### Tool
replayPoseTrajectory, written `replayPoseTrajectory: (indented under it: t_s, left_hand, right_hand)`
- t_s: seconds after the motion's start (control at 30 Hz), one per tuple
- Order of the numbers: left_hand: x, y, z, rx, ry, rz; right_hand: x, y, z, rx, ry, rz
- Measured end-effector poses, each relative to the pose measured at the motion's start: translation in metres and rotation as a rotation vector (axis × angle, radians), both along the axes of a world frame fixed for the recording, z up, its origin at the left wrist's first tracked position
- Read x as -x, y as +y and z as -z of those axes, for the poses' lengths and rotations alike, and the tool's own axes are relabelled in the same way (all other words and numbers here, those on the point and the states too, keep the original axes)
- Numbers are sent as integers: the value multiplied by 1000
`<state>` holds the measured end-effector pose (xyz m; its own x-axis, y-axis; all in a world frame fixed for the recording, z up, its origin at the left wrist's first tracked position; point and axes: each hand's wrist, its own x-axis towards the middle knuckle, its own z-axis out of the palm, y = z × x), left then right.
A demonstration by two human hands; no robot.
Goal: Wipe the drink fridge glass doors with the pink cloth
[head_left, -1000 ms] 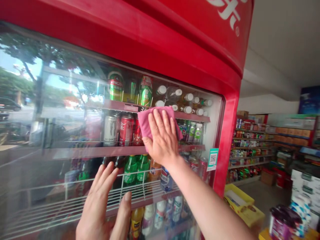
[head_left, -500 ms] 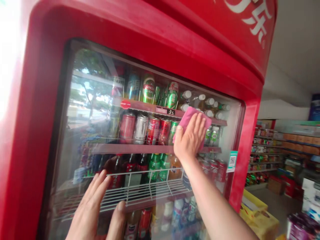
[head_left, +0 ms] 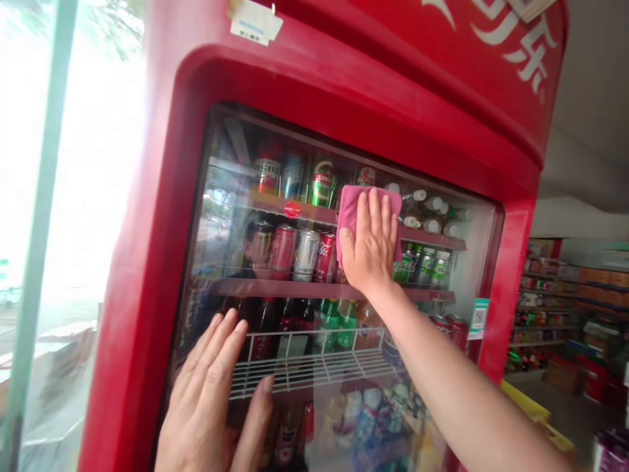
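Note:
My right hand (head_left: 371, 252) lies flat over a pink cloth (head_left: 350, 203), holding it against the glass door (head_left: 221, 252) of a red drinks fridge (head_left: 314, 98). The cloth covers part of the upper shelves from view, with cans (head_left: 307, 252) to its left and white-capped bottles (head_left: 435, 203) to its right behind the glass. At lower left, my left hand (head_left: 206, 400) is open and bare, fingers up and thumb apart, close in front of the door. I cannot tell whether it touches the glass.
A white wire rack (head_left: 314, 367) and green bottles (head_left: 339, 321) show through the glass. A QR code sticker (head_left: 478, 319) is on the right door edge. Stocked shop shelves (head_left: 545, 301) and yellow boxes (head_left: 528, 400) stand to the right. Bright daylight comes from the left.
The view has turned left, so the fridge sits farther right in it. My right hand and the cloth have slid left across the glass. My left hand stays open near the door.

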<state>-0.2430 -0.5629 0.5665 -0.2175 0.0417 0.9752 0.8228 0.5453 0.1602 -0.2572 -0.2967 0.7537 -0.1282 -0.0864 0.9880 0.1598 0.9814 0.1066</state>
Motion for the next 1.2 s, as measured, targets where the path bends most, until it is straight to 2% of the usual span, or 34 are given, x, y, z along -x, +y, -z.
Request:
replayPoseTrajectory:
  t_s: [0.07,0.1,0.17,0.3,0.37,0.4,0.43,0.5,0.6,0.67,0.73,0.8,0.87,0.93,1.03,1.13,1.2]
  left_hand:
    - [0,-6,5,0,-13,-12]
    - [0,-9,6,2,-11,-15]
    - [0,-11,7,6,-3,-16]
    - [-3,-14,12,17,-2,-16]
    - [-4,-16,16,26,-8,-16]
    - [-4,-17,19,28,-13,-18]
    - [-5,-19,22,29,-21,-23]
    - [-6,-21,27,26,-44,-38]
    - [-9,-25,33,14,-70,-46]
    - [-11,-27,34,7,-78,-45]
    - [-12,-29,35,4,-92,-51]
    - [-13,-32,35,-2,-102,-60]
    - [-13,-34,35,-9,-99,-62]
    - [-14,-35,36,-14,-88,-58]
    - [-17,-36,38,-22,-94,-43]
    - [-23,-38,40,-27,-103,-31]
    - [-28,-41,42,-28,-104,-36]
  right_hand:
    - [6,-16,-8,26,21,3]
    - [8,-26,-4,-12,1,-7]
    - [12,-47,20,-179,-92,-53]
    - [13,-68,91,-571,-283,-197]
    - [12,-67,108,-679,-324,-257]
    - [12,-65,107,-708,-339,-275]
    - [11,-64,100,-715,-347,-281]
    - [10,-66,70,-644,-327,-261]
    - [13,-79,4,-416,-244,-193]
    - [19,-92,-34,-410,-229,-176]
    - [25,-104,-56,-421,-217,-171]
    - [29,-114,-58,-411,-192,-179]
    - [30,-124,-41,-416,-189,-204]
    - [30,-134,-8,-472,-241,-251]
    - [30,-146,61,-580,-358,-330]
    - [30,-148,134,-672,-430,-342]
    - [29,-143,171,-786,-455,-409]
